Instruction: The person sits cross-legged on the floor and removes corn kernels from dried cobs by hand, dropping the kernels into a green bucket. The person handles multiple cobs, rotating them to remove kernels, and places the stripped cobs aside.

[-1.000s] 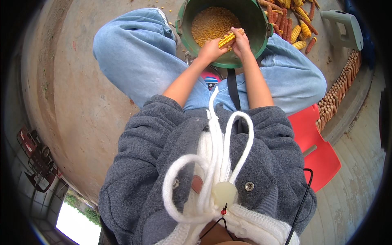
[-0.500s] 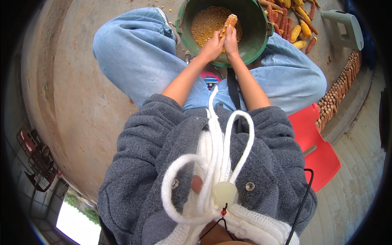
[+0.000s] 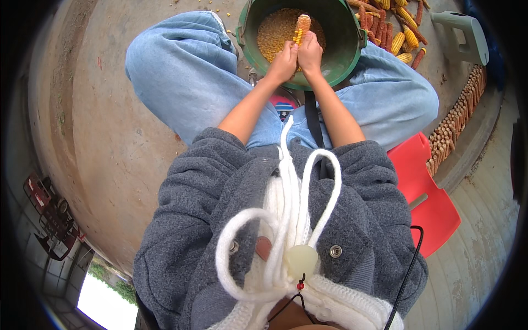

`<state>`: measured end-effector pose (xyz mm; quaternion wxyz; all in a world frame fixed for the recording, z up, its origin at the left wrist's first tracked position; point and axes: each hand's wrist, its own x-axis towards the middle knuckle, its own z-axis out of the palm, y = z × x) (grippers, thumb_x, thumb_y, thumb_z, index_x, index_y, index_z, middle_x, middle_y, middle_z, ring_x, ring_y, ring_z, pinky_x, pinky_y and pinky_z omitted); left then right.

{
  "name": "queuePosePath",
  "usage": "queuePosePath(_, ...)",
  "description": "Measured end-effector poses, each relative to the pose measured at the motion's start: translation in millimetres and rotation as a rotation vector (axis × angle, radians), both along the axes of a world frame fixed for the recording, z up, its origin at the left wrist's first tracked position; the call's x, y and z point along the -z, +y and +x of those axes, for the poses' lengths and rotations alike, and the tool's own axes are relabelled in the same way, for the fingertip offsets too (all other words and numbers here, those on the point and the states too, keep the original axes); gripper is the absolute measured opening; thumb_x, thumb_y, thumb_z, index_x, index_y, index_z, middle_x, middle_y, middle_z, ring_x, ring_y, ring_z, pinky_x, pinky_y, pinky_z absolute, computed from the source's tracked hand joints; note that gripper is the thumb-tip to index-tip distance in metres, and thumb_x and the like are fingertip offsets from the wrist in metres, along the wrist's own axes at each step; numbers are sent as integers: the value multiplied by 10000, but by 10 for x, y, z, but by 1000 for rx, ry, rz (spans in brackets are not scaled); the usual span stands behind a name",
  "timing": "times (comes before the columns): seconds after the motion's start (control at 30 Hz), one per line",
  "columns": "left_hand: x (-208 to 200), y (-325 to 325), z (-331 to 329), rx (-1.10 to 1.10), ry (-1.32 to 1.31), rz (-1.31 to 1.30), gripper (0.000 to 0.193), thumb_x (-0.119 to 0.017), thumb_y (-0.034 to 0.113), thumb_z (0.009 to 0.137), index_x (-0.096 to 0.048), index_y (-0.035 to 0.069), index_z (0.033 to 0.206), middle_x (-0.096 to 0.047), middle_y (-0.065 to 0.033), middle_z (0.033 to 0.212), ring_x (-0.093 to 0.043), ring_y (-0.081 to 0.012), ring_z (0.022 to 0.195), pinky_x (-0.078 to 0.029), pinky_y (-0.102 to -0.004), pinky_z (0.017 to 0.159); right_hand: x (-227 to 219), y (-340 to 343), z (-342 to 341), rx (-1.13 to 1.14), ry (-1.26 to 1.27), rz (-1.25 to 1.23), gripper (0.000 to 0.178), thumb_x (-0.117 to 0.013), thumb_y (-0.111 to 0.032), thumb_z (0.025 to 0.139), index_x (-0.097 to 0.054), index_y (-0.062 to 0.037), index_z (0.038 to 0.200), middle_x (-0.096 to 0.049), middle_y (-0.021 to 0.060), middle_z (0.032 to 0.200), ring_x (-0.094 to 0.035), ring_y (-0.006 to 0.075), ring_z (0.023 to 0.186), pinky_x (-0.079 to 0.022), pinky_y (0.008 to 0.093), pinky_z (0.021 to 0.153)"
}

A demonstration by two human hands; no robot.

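Head view: left hand [image 3: 284,60] and right hand [image 3: 311,52] both closed on corn cob [image 3: 301,27], upright over green bucket [image 3: 346,52], clear of its rim.

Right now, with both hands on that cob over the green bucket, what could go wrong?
1. The corn cob is held upright between the left hand and right hand above the green bucket; loose kernels could fly past the rim, and some already lie on the floor beyond it.
2. Only the cob's lower end is gripped, so it might slip into the kernels.
3. The bucket sits wedged between the knees and may tip if a leg shifts.
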<state>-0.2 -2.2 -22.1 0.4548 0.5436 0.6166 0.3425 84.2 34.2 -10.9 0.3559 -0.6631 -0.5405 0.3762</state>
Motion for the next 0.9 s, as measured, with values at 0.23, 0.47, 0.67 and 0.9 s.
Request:
queuePosePath(0.23, 63, 33, 51, -158, -259, -114, 389, -296, 364, 895, -392, 31, 1071, -537, -256, 921, -549, -383, 797, -413, -432, 711, 189, 36, -5, 49, 210, -186, 450, -275, -369, 889, -497, -3, 1026, -558, 238, 928, -526, 367, 921, -393, 413, 778)
queuePosePath(0.47, 242, 84, 8, -206, -574, -217, 407, -265, 349, 915, -372, 8, 1109, -489, -150, 1033, -466, -207, 981, -353, -301, 855, 178, -46, -18, -170, 10, -270, 509, -311, -479, 853, -502, -48, 1043, -562, 223, 942, -526, 365, 922, -394, 396, 794)
queuePosePath(0.67, 228, 87, -6, -109, -550, -152, 452, -252, 435, 893, -368, 88, 1159, -449, -94, 1102, -464, -196, 999, -397, -322, 822, -67, -27, -4, -205, -241, -289, 485, -289, -493, 852, -495, -111, 1070, -570, 224, 912, -520, 402, 898, -406, 440, 760)
queuePosePath(0.9, -61, 75, -3, -144, -744, -432, 414, -294, 364, 907, -311, 116, 1239, -471, -91, 1086, -524, -211, 928, -460, -321, 740, -109, 3, 39, -238, -201, -327, 575, -326, -536, 801, -422, -95, 1156, -561, 245, 953, -516, 407, 926, -380, 451, 817)
